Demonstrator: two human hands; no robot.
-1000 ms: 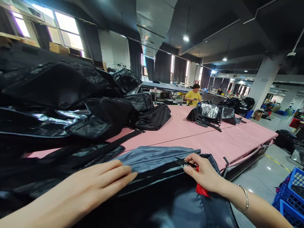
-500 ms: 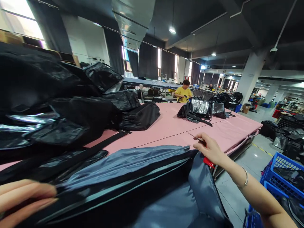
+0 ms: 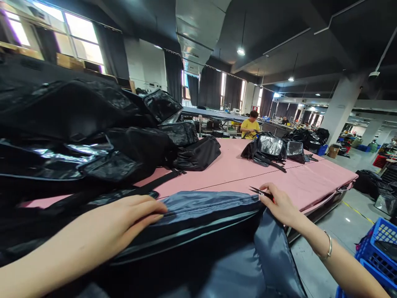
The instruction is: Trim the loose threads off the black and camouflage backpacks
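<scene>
A large dark grey-blue fabric bag (image 3: 201,215) lies in front of me across the near edge of the pink table (image 3: 235,169). My left hand (image 3: 120,223) rests flat on the bag's top seam, fingers stretched out. My right hand (image 3: 279,205) is closed on a small pair of thread snips (image 3: 257,191), whose blades point left just above the bag's right corner. A bracelet sits on my right wrist.
A tall heap of black bags (image 3: 83,136) fills the left side of the table. More bags with silver lining (image 3: 273,147) lie further along it. A person in a yellow shirt (image 3: 250,126) works at the far end. Blue crates (image 3: 378,248) stand on the floor at right.
My left hand has come back onto the bag's seam after sliding off to the left. My right hand with the snips lifted away from the bag, then lowered toward its right corner.
</scene>
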